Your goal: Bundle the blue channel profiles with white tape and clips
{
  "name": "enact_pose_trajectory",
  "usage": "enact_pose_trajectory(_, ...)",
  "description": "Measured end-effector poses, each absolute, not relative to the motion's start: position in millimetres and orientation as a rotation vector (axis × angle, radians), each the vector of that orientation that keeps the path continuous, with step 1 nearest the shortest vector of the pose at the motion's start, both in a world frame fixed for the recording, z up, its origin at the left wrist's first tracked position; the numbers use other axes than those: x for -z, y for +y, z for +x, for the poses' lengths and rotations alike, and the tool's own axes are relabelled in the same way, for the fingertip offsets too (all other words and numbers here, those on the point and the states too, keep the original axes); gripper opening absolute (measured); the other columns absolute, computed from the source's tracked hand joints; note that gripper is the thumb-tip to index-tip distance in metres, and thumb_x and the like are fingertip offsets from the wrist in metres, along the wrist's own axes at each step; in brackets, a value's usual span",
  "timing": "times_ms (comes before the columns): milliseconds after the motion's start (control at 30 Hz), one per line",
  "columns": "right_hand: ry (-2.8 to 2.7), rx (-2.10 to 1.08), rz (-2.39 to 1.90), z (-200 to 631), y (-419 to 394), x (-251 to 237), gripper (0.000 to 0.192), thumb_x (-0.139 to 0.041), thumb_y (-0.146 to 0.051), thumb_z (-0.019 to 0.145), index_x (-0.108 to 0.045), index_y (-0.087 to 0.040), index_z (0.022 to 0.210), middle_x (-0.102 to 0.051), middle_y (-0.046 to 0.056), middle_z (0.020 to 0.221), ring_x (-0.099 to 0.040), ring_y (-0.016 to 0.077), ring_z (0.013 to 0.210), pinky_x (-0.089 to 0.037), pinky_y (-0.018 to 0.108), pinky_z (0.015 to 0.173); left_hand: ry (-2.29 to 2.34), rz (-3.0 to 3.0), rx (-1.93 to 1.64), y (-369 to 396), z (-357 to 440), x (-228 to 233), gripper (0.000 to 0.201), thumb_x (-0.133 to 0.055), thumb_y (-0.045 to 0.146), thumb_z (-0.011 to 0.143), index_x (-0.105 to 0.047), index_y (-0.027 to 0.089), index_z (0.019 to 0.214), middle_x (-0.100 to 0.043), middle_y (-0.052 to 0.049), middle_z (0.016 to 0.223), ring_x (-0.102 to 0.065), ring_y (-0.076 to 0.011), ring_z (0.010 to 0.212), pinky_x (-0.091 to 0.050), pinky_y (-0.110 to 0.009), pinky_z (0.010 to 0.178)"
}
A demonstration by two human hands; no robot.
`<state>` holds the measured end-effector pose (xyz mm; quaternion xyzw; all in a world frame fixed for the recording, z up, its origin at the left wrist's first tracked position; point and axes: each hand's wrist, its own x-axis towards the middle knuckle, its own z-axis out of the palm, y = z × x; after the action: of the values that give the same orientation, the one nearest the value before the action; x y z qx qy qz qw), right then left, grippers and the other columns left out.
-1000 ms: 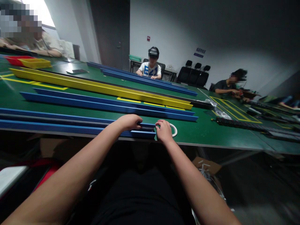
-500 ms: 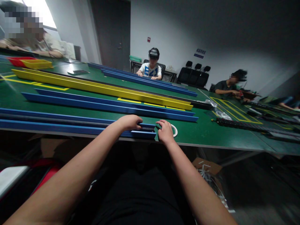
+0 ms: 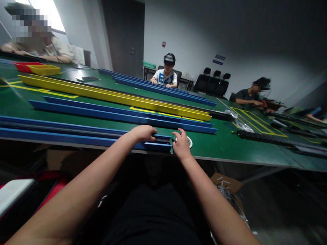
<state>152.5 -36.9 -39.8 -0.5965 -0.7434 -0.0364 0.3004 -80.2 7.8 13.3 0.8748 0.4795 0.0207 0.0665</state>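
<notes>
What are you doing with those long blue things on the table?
A person sits at a green table, both bare arms stretched out. The left hand rests curled over the end of a long blue rail that holds a dark strip. The right hand, fingers spread, lies just past that end, partly covering a white ring. More blue rails and a yellow rail lie farther back, and other people sit around the table.

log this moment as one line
left hand: gripping end of long blue channel rail | right hand: open, over white tape ring | surface: green table
</notes>
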Motion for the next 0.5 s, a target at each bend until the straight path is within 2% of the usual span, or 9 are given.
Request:
enact_pose_trajectory(133, -2.021, 0.218, -1.745, 159, -45, 29, 0.042, -0.051, -0.016, 0.084, -0.053, -0.021, 0.126, -0.051, 0.015, 0.125, -0.049, 0.0269, 0.113, -0.04, 0.04, 0.095, 1.44, 2.644, -0.086, 7, -80, -14, 0.027, -0.056, 0.047, 0.073, -0.066, 0.026, 0.085, -0.069, -0.002, 0.078, -0.057, -0.0176, 0.065, -0.031, -0.028, 0.053)
enact_pose_trajectory(233, -2.047, 0.178, -1.879, 171, -48, 22, 0.036, -0.054, -0.025, 0.086, -0.053, -0.02, 0.122, -0.061, 0.014, 0.107, -0.055, 0.0282, 0.104, -0.041, 0.04, 0.089, 1.435, 2.641, -0.093, 8, -81, -14, 0.026, -0.056, 0.047, 0.073, -0.065, 0.026, 0.084, -0.068, -0.002, 0.077, -0.057, -0.0171, 0.064, -0.03, -0.028, 0.052)
enact_pose_trajectory(367, -2.204, 0.113, -1.805, 191, -47, 15, 0.033, -0.052, -0.016, 0.083, -0.056, -0.023, 0.115, -0.065, 0.01, 0.108, -0.057, 0.0234, 0.101, -0.04, 0.032, 0.085, 1.427, 2.628, -0.109, 9, -81, -13, 0.027, -0.056, 0.051, 0.074, -0.064, 0.025, 0.08, -0.066, -0.002, 0.072, -0.055, -0.0167, 0.061, -0.028, -0.028, 0.05)
enact_pose_trajectory(500, -2.302, 0.092, -1.804, 200, -46, 11, 0.023, -0.054, -0.011, 0.074, -0.06, -0.021, 0.095, -0.065, 0.008, 0.101, -0.058, 0.022, 0.094, -0.04, 0.03, 0.079, 1.441, 2.608, -0.113, 9, -80, -13, 0.026, -0.058, 0.05, 0.073, -0.064, 0.025, 0.08, -0.066, -0.002, 0.071, -0.056, -0.017, 0.06, -0.029, -0.028, 0.049)
